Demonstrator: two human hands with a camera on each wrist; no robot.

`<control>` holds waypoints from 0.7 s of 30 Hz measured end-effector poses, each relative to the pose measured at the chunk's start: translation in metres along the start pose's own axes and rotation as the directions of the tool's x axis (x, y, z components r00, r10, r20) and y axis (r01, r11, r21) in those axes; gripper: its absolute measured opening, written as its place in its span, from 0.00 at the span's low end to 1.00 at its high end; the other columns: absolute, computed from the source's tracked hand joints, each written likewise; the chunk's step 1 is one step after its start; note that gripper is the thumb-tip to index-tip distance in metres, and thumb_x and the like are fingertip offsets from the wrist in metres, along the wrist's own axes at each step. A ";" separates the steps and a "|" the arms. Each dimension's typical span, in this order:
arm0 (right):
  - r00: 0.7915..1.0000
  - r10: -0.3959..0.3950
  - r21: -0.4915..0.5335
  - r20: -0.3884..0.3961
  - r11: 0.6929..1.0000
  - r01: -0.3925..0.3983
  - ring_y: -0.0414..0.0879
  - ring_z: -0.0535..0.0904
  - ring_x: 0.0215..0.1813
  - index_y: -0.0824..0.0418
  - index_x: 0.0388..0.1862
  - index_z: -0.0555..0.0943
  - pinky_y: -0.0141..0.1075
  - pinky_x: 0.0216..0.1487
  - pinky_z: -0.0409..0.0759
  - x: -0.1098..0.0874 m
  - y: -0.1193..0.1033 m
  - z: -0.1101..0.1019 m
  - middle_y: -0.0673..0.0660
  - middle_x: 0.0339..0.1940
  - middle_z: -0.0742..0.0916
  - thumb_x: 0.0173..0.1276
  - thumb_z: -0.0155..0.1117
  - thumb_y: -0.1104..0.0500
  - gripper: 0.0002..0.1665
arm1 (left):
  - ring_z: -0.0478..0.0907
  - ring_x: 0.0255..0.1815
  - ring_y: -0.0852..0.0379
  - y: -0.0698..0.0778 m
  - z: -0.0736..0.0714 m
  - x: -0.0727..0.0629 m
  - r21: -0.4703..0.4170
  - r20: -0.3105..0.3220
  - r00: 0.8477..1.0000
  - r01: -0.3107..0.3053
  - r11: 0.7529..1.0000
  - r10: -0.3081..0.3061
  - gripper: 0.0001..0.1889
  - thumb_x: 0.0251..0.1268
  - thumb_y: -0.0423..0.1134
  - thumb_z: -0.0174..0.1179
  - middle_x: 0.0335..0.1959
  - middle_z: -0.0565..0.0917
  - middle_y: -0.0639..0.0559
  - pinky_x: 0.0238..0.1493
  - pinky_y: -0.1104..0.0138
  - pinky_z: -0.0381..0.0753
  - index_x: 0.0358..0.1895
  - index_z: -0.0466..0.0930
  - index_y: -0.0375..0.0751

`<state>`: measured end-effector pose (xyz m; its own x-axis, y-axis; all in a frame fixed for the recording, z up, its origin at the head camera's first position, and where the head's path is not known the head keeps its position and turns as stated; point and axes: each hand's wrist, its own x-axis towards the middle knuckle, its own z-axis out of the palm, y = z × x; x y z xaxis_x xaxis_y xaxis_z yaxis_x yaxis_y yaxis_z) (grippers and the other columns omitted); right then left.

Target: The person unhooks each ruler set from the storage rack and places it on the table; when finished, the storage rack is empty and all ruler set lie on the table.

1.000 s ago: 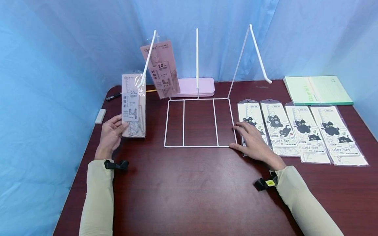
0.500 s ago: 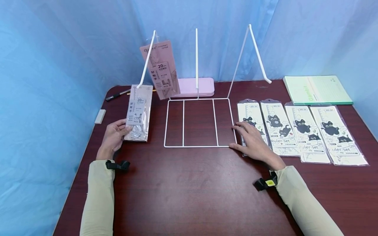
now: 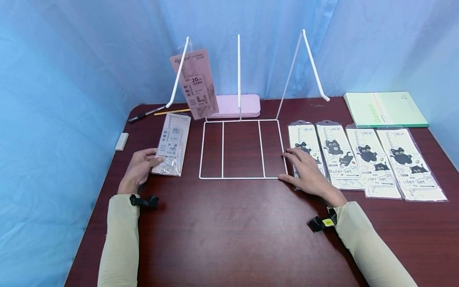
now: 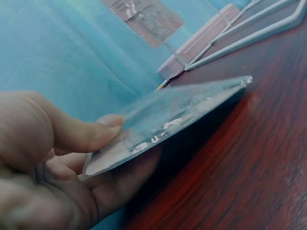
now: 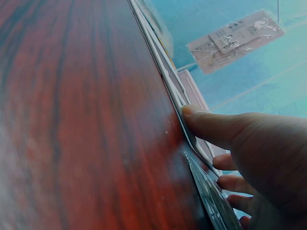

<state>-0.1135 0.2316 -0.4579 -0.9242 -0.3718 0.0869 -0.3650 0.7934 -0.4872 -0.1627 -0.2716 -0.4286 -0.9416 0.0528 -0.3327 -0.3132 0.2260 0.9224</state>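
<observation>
My left hand [image 3: 138, 169] pinches the lower left edge of a packaged ruler set [image 3: 172, 145], thumb on top and fingers beneath. In the left wrist view the ruler set [image 4: 168, 127] tilts above the tabletop. Another pink ruler set [image 3: 197, 85] hangs from the left hook of a white wire display rack [image 3: 240, 178]. At the rack's front right corner rests my right hand [image 3: 308, 173], its thumb on the front bar and its fingertips by the side bar. The right wrist view shows the thumb [image 5: 216, 125] on the white wire. Part of a cat-print ruler set [image 3: 305, 137] lies hidden under this hand.
More cat-print ruler sets [image 3: 338, 153] lie in a row at right, before a green notebook [image 3: 385, 108]. A pink case [image 3: 247, 104] sits behind the rack. A pen [image 3: 143, 114], a yellow pencil [image 3: 172, 112] and a white eraser [image 3: 122, 141] lie at left.
The ruler set in my left hand has come down from nearly upright to a lower slant, moving slightly right and clear of the left hook's tip. My right hand has stayed put.
</observation>
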 end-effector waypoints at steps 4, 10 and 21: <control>1.000 -0.008 -0.003 -0.008 1.000 0.008 0.66 0.62 0.76 0.67 0.70 0.71 0.65 0.74 0.57 0.000 0.000 0.000 0.68 0.72 0.72 0.64 0.72 0.49 0.41 | 0.83 0.29 0.71 0.005 0.003 -0.001 0.145 -0.031 0.999 0.031 0.989 -0.027 0.25 0.71 0.28 0.55 0.32 0.88 0.61 0.33 0.75 0.84 0.69 0.67 0.23; 1.000 -0.016 -0.005 -0.018 1.000 0.016 0.67 0.62 0.75 0.68 0.70 0.72 0.65 0.73 0.57 0.000 0.000 0.000 0.69 0.71 0.72 0.62 0.73 0.50 0.41 | 0.82 0.28 0.67 0.012 0.012 -0.004 0.365 -0.085 0.996 0.057 0.929 -0.028 0.23 0.70 0.33 0.59 0.49 0.87 0.32 0.32 0.74 0.82 0.65 0.74 0.26; 1.000 -0.001 -0.002 0.005 1.000 0.001 0.66 0.61 0.76 0.68 0.71 0.71 0.65 0.74 0.56 0.001 0.000 -0.001 0.69 0.72 0.71 0.64 0.72 0.49 0.41 | 0.80 0.24 0.56 0.019 0.024 -0.009 0.613 -0.124 0.992 0.054 0.788 0.029 0.22 0.66 0.40 0.64 0.35 0.86 0.34 0.26 0.71 0.78 0.57 0.80 0.27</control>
<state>-0.1141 0.2319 -0.4573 -0.9233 -0.3751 0.0830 -0.3662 0.7939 -0.4854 -0.1576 -0.2445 -0.4127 -0.9583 -0.0615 -0.2791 -0.2215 0.7771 0.5892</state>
